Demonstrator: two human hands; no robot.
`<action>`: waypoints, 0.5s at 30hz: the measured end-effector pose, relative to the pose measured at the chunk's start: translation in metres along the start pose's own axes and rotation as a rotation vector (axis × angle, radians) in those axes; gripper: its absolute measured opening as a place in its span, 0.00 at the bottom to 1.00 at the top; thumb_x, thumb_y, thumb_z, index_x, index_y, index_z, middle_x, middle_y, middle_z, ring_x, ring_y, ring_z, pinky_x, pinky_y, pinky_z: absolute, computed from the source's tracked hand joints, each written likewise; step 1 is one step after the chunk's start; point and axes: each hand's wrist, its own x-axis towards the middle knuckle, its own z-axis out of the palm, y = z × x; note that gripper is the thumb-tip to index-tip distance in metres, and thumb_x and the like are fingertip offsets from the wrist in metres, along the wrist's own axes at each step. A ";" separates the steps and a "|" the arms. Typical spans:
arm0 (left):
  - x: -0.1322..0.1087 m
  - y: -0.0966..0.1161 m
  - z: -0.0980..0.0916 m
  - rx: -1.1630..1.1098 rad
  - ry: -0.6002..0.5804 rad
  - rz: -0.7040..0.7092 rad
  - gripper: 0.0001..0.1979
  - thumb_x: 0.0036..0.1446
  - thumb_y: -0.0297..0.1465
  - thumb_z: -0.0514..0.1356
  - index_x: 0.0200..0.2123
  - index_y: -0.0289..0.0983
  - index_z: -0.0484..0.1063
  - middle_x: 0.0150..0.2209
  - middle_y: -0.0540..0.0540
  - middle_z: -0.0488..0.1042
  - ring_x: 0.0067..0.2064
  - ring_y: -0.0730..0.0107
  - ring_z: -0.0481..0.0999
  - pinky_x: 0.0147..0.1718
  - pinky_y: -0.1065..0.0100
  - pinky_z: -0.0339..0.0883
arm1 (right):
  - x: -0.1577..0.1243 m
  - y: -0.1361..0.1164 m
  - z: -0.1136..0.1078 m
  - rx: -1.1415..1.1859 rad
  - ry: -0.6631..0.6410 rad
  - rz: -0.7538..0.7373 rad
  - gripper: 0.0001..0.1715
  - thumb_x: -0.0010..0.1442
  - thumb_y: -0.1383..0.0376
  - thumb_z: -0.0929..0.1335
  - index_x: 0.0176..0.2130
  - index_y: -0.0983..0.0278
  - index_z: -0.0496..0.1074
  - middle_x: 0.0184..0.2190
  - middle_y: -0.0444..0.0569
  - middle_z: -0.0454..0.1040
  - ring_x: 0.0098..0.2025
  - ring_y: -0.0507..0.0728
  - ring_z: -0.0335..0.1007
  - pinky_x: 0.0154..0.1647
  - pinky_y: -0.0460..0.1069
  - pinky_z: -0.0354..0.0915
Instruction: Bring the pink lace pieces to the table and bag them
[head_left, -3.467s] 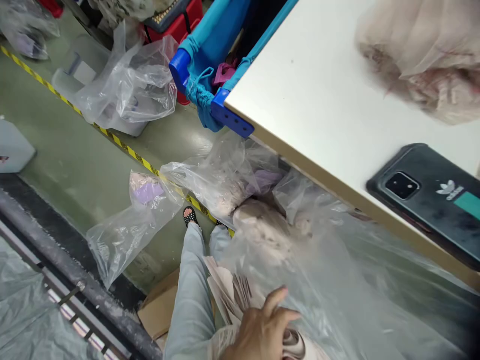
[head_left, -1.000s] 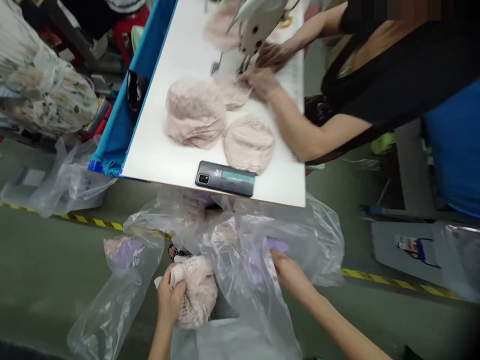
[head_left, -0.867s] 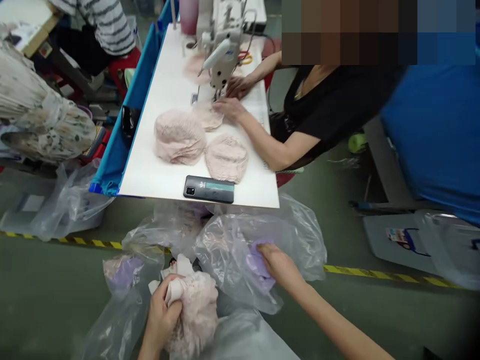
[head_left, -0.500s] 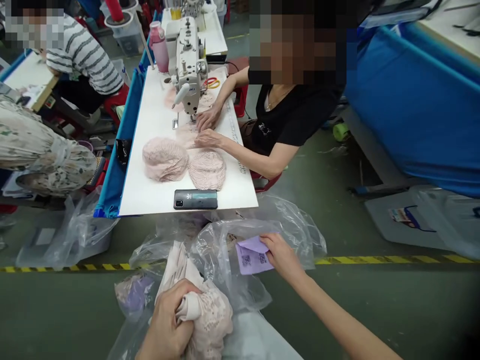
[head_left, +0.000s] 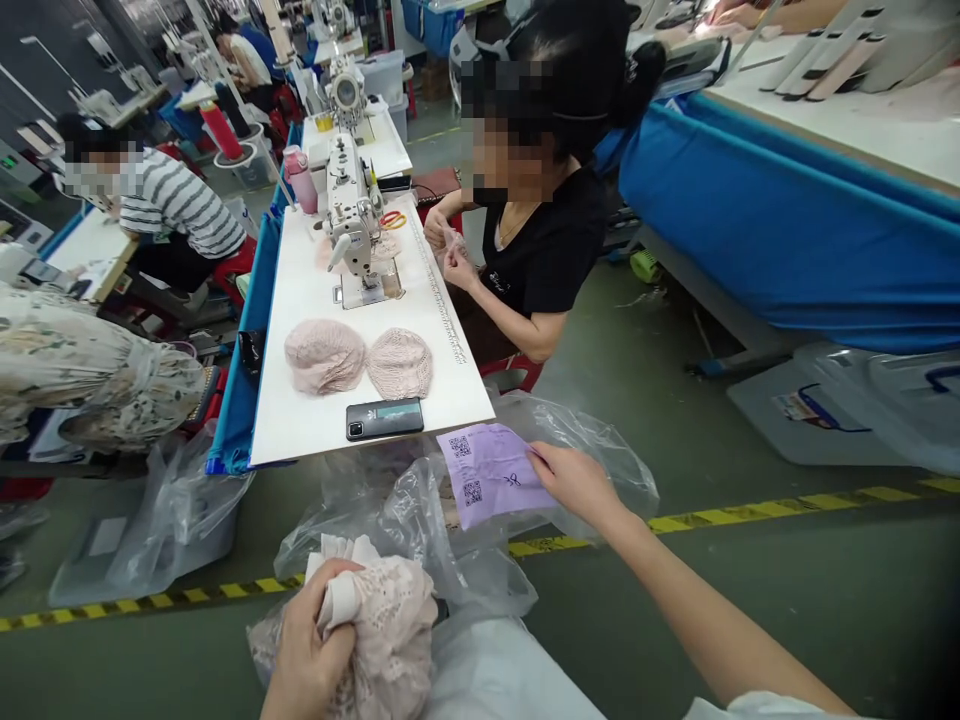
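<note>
My left hand point(head_left: 307, 650) grips a bundle of pale pink lace fabric pieces point(head_left: 390, 640) at the bottom of the view, over clear plastic bags. My right hand point(head_left: 574, 482) holds a purple paper slip point(head_left: 487, 485) printed with two QR codes, lifted clear of a plastic bag point(head_left: 450, 540) on the floor. Ahead stands a white sewing table point(head_left: 300, 420) with two pink fabric stacks point(head_left: 324, 355) and a dark phone point(head_left: 384, 419) near its front edge.
A person in black sits at the table's right beside a sewing machine point(head_left: 352, 225). Another person in stripes point(head_left: 176, 205) sits at the left. Plastic bags point(head_left: 172, 510) lie on the floor along a yellow-black tape line point(head_left: 787, 505). A blue-draped table point(head_left: 787, 240) stands at the right.
The view has tilted up from the floor to the room. My right hand has pulled the purple slip out of the bag and raised it; my left hand keeps its grip on the pink bundle.
</note>
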 end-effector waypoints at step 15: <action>-0.014 -0.018 -0.016 0.066 0.288 0.015 0.19 0.38 0.35 0.55 0.35 0.36 0.75 0.32 0.46 0.76 0.34 0.59 0.73 0.35 0.67 0.66 | -0.004 -0.051 0.128 -0.067 -0.270 -0.117 0.08 0.67 0.69 0.67 0.42 0.70 0.75 0.36 0.53 0.77 0.38 0.57 0.75 0.41 0.53 0.71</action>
